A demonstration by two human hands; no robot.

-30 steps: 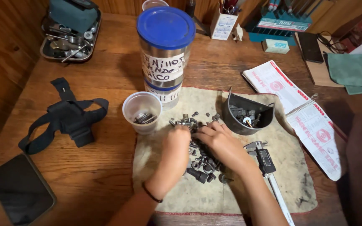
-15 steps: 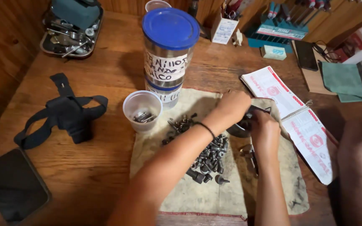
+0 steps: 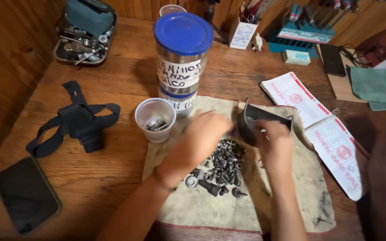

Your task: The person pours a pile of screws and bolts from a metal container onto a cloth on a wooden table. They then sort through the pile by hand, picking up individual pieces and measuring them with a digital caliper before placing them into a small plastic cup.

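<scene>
L hand [image 3: 204, 136], grip unclear, has swung back over grey bolt pile [image 3: 222, 167] mid-worktop; R hand [image 3: 275, 140] now grasps dark metal tray [image 3: 258, 120].

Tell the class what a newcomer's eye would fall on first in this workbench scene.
The tall blue-lidded jar stands at the table's centre back, towering over everything. In front of it, a heap of dark bolts and nuts lies on a stained cloth, with the left hand over it and the right hand at a dark metal container.

Heap of dark metal bolts and nuts [image 3: 222, 167] on stained cloth, beside tilted dark tray [image 3: 258, 121].
</scene>
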